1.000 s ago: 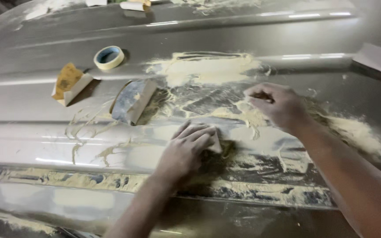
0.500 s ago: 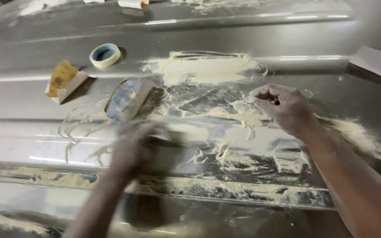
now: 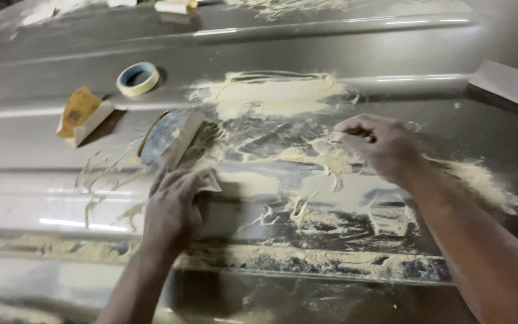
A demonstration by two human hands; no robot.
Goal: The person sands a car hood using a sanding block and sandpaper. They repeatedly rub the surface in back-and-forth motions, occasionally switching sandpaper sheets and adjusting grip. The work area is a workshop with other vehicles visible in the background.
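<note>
My left hand [image 3: 172, 207] presses flat on a folded piece of sandpaper [image 3: 211, 181] against a grey metal car panel [image 3: 391, 54], over a ridge smeared with pale yellow filler dust [image 3: 271, 96]. My right hand [image 3: 376, 144] rests on the panel further right, its fingers curled in on themselves over the dusty patch; whether it holds anything I cannot tell. A sanding block [image 3: 169, 137] lies just above my left hand.
A roll of masking tape [image 3: 137, 78] lies at the upper left. Beside it sits a second sanding block with yellow paper [image 3: 82, 115]. A flat grey sheet [image 3: 511, 84] lies at the right edge. Small blocks [image 3: 175, 6] rest at the top.
My left hand has slid left along the ridge with the sandpaper, from the panel's middle to below the sanding block. My right hand stays in about the same place.
</note>
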